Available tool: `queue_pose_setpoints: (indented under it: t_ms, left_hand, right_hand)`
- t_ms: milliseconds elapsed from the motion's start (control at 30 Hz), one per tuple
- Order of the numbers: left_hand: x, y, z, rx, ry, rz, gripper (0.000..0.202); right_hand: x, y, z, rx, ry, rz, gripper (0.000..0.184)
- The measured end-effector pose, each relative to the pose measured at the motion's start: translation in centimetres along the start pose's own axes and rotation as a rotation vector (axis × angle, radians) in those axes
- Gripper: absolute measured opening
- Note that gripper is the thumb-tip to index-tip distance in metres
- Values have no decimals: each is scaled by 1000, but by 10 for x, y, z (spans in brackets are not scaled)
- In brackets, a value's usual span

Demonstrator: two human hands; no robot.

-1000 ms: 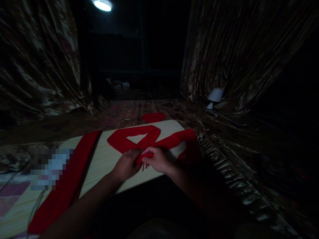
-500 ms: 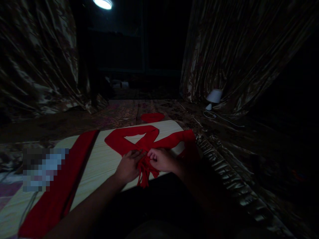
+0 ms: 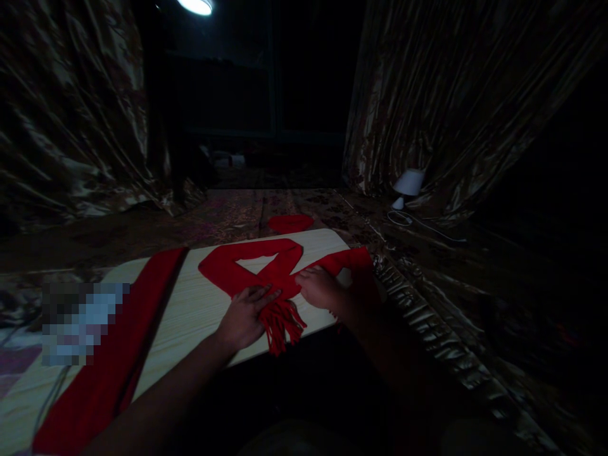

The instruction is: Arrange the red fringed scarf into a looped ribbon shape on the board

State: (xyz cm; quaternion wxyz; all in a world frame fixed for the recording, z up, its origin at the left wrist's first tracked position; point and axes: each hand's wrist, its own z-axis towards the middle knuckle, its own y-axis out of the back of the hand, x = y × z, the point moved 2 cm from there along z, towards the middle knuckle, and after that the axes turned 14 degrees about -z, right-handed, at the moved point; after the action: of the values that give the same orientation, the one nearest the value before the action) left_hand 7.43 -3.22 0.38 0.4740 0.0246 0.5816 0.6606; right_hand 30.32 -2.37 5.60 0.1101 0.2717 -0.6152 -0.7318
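Note:
A red scarf lies looped and crossed over itself on a pale wood-grain board. Its fringe spreads toward me over the near edge. My left hand rests with fingers stretched out on the scarf, just left of the fringe. At the right of the crossing, my right hand has its fingers curled on the scarf's edge. Another part of the scarf runs to the board's right side, partly behind my right forearm.
A long folded red cloth crosses the board's left side, beside a pixelated patch. Beyond the far edge lies a small red piece. A white lamp with its cord stands at the back right. Patterned curtains hang behind.
My right hand has moved right, from over the fringe to the scarf's edge. The fringe, bunched before, now fans out in view. My left hand stays in place.

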Motion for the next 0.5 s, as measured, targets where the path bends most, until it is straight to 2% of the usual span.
queue_pose_setpoints:
  t_ms: [167,300,400,500]
  left_hand:
    - [7,3,4,-98,61,-255,46]
    - [4,8,8,-148,167,-666,46]
    - [-4,14,12,-194,311,-1041,47]
    - [-11,22,17,-285,481,-1256,38]
  right_hand:
    - [10,11,-9,54,84,39,25]
    - [14,8,-7,-1,71,117,29]
    - [11,0,0,-5,57,169,29]
    - [9,-5,7,-33,44,178,24]
